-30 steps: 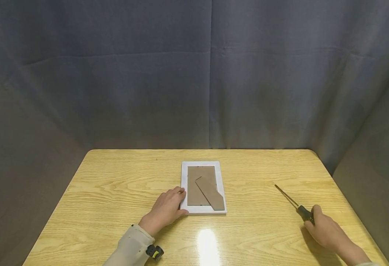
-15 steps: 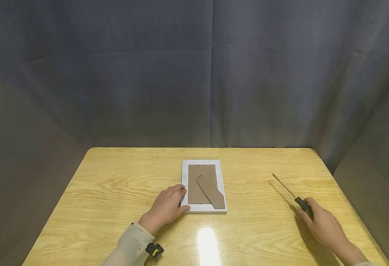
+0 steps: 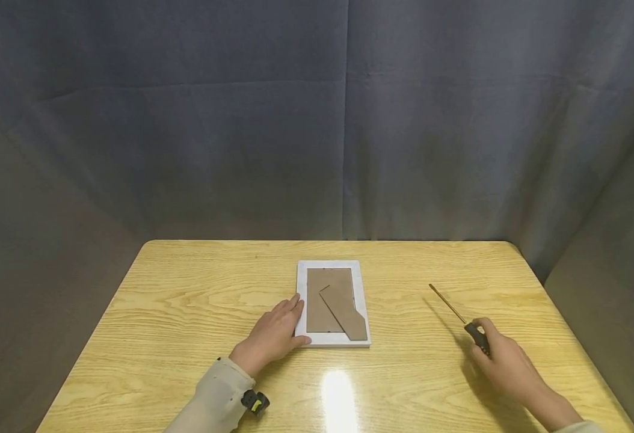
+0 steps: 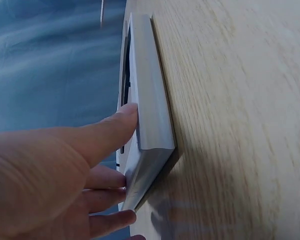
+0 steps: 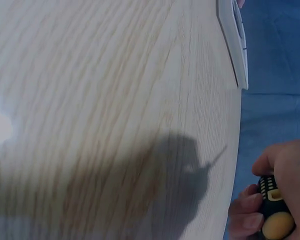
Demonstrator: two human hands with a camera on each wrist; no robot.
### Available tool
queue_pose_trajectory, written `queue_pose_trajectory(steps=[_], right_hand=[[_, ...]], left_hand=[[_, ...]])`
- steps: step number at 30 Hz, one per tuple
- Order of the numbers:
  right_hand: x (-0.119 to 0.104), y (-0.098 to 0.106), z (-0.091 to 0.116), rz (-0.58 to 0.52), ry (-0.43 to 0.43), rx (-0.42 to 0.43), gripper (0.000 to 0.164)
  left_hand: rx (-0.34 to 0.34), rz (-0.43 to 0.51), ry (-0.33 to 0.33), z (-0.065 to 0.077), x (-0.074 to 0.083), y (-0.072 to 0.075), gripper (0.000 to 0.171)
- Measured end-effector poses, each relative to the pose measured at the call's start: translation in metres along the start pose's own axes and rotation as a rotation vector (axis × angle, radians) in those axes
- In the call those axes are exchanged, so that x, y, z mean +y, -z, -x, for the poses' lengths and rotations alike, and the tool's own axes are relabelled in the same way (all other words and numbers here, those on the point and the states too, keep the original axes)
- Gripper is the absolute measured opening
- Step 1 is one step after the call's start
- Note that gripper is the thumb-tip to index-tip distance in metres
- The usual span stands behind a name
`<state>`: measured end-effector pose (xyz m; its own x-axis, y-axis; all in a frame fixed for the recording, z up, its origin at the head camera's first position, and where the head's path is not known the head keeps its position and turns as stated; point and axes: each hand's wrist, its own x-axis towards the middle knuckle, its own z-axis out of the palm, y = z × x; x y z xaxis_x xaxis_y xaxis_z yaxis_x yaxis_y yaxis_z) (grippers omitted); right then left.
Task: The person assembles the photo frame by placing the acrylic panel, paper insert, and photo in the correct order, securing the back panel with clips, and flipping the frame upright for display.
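Observation:
A white picture frame [image 3: 332, 340] lies back side up on the table, its brown backing board [image 3: 322, 313] and slanted easel leg [image 3: 349, 322] showing. My left hand [image 3: 273, 332] rests at its lower left corner; in the left wrist view the thumb [image 4: 112, 131] touches the rim and the fairly straight fingers lie along the side. To the right, my right hand [image 3: 509, 368] grips a screwdriver [image 3: 477, 337] by its black-and-yellow handle. The shaft points up and left, off the table. In the right wrist view the handle's yellow end [image 5: 278, 226] shows, while the shaft is hidden.
The wooden table [image 3: 187, 288] has rounded far corners. A dark grey curtain [image 3: 241, 150] hangs behind it and along both sides. A bright light reflection [image 3: 338, 397] lies near the front, and a black band device [image 3: 254, 402] sits at my left cuff.
My right hand has moved left toward the picture frame with the screwdriver, whose tip has also lifted. My left hand stays at the frame's corner, its fingers slightly straighter.

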<state>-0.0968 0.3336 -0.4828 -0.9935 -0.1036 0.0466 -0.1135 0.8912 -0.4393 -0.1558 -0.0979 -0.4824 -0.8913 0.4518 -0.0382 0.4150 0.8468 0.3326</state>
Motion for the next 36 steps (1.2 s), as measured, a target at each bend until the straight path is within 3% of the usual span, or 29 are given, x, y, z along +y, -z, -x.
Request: queue_pose_trajectory(steps=[3,5,13,18,23,31,36], right_hand=[[-0.004,-0.002,0.0,0.001,0.057,0.008,0.063],[-0.007,-0.003,0.0,-0.002,0.092,0.006,0.066],[-0.018,-0.007,-0.004,-0.026,0.159,-0.029,0.055],[-0.024,-0.01,-0.007,0.011,0.19,0.02,0.062],[-0.034,-0.012,-0.01,0.033,0.206,0.067,0.057],[-0.051,-0.021,-0.02,-0.007,0.2,-0.007,0.05],[-0.062,-0.027,-0.027,0.001,0.217,-0.004,0.051]], left_hand=[[-0.002,0.004,-0.005,0.0,0.0,0.001,0.082],[-0.001,0.001,-0.012,0.0,0.001,0.002,0.082],[0.001,-0.005,-0.034,0.003,0.004,0.004,0.082],[0.002,-0.022,-0.036,0.003,0.004,0.002,0.082],[0.022,-0.025,-0.048,0.005,0.004,0.001,0.082],[0.024,-0.017,-0.049,0.005,0.005,0.002,0.081],[0.02,-0.021,-0.052,0.005,0.005,0.002,0.082]])
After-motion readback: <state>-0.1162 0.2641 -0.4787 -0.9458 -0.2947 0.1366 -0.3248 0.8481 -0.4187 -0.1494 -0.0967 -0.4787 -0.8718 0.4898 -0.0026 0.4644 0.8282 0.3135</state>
